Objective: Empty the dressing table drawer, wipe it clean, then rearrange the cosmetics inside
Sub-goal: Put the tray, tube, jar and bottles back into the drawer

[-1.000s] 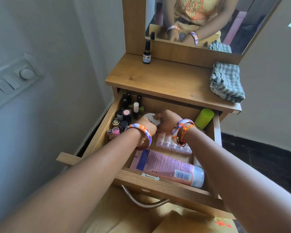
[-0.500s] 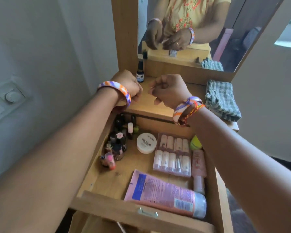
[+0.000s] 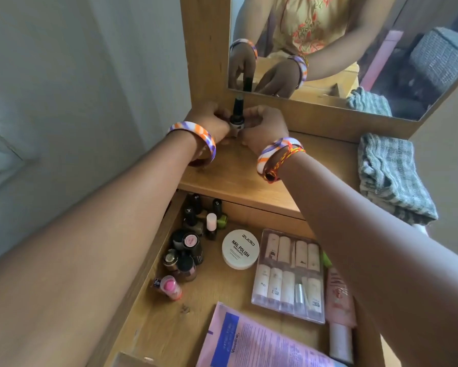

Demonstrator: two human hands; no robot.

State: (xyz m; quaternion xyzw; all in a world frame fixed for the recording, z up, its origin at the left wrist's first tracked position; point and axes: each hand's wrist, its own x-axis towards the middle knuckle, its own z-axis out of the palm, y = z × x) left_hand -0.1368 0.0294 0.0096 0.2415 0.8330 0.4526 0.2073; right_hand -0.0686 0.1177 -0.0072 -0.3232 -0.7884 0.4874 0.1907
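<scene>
Drawer (image 3: 153, 313) is open and nearly full, so emptying has barely begun. Both hands are up on the tabletop (image 3: 249, 178) by the mirror (image 3: 354, 49): left hand (image 3: 212, 120) and right hand (image 3: 264, 125) curl close around a dark bottle (image 3: 237, 115) standing upright; can't tell if they grip it or hide small items. Below, a nail polish cluster (image 3: 188, 247), remover tub (image 3: 240, 249), clear vial pack (image 3: 288, 276) and pink tube (image 3: 259, 340) remain inside. Checked cloth (image 3: 391, 178) waits at right. Risk: the bottle is tall and narrow, so a nudge on release likely topples it; crowding the tabletop edge could drop bottles into the drawer.
</scene>
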